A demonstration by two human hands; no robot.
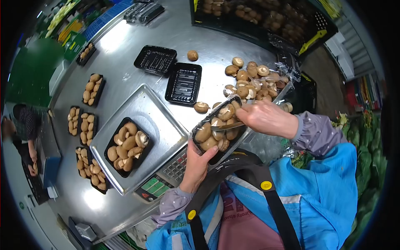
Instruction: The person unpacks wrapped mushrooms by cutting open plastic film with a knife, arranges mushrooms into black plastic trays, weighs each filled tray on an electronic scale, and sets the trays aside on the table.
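Observation:
My left hand (195, 166) grips the near left end of a black plastic tray (213, 160) of brown mushrooms (203, 132), thumb over the rim. The tray is tilted in front of my apron. Over its far end, my right hand (266, 118) is closed on a knife (228, 126), whose blade lies across the mushrooms; the handle is mostly hidden in my fingers. A pile of loose mushrooms (242, 75), partly under clear plastic film, lies just beyond. On the scale's metal pan (166, 121) to the left rests another filled tray (128, 146).
Two stacks of black trays (183, 84) stand on the steel table (121, 79). Several filled trays (87, 128) line its left side. A dark crate (260, 18) of packed mushrooms is at the back right. Another person (31, 137) works at far left.

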